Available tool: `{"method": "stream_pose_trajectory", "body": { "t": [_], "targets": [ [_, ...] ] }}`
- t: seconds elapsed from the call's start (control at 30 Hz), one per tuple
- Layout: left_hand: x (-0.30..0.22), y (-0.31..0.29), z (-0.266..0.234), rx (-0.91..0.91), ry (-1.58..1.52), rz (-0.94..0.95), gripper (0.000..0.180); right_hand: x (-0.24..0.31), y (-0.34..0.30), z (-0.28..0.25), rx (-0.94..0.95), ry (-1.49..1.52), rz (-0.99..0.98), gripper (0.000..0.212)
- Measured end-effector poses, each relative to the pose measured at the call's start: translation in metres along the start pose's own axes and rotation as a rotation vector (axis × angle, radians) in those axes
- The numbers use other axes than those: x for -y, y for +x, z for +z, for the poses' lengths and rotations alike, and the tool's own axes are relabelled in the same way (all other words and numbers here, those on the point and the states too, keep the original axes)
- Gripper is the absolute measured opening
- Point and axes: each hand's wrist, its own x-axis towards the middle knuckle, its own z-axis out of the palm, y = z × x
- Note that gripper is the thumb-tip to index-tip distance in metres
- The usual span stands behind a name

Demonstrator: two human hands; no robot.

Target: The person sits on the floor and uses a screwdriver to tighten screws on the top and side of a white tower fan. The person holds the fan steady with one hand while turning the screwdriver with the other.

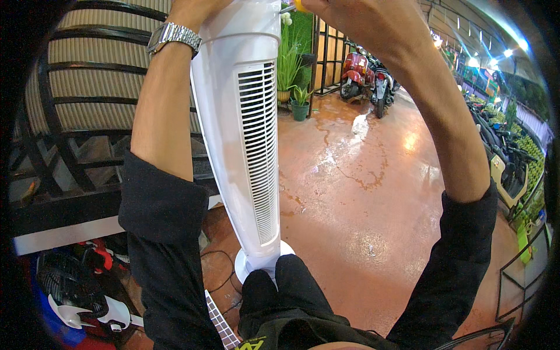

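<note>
A tall white tower fan [245,146] stands upright on its round base [242,263] between my knees, its slatted grille facing right. My left hand [192,8], with a metal watch [173,35] on the wrist, grips the fan's top at the frame's upper edge. At the top, just right of the fan, my right hand [350,16] is closed around a yellow-handled tool [301,4]. Its thin metal tip points toward the fan's top. Most of both hands is cut off by the frame's edge.
Black and white fan parts [81,291] lie on the floor at lower left, with a thin cable [219,271] by the base. A dark metal railing [52,146] runs along the left. Potted plants [299,102] and parked scooters [364,76] stand beyond on the wet reddish floor [361,192].
</note>
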Motion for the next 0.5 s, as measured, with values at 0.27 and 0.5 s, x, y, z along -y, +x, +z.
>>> {"method": "stream_pose_trajectory", "body": {
  "t": [0.27, 0.5],
  "targets": [
    [-0.001, 0.002, 0.002, 0.030, 0.009, -0.019, 0.070, 0.024, 0.007, -0.007, -0.032, -0.005, 0.322, 0.025],
    [0.011, -0.003, -0.015, 0.102, 0.060, 0.024, 0.073, 0.030, 0.006, 0.012, -0.191, 0.126, 0.333, 0.027]
  ]
}}
